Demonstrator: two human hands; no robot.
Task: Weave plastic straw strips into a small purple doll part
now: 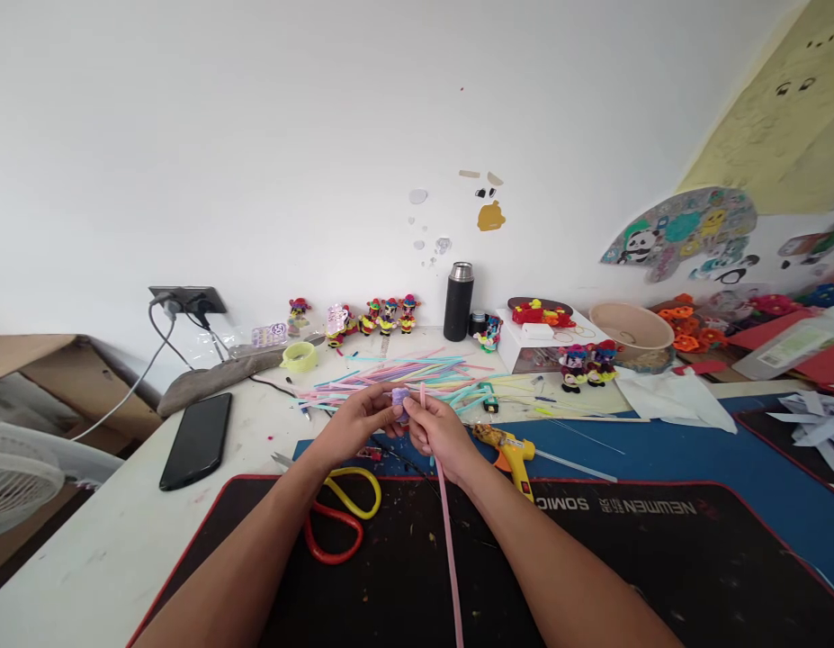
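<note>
Between my two hands is a small purple fuzzy piece (400, 396), apparently coiled pipe cleaner. My left hand (363, 416) pinches it from the left with thumb and fingers. From the other side, my right hand (438, 427) has its fingers closed, with a long pink pipe cleaner (447, 531) running through them and hanging down toward me. Whether the right fingertips also grip the purple piece is hard to see. Many pastel pipe cleaners (417, 371) lie in a loose pile behind the hands. Scissors (336, 517) with red and yellow handles rest under my left forearm.
A yellow glue gun (515, 454) lies right of my right hand on the dark mat (625, 558). A black phone (196, 441) is at the left. Behind stand a black bottle (459, 301), small fuzzy figures (390, 315), a tape roll (299, 357) and a pinkish bowl (631, 327).
</note>
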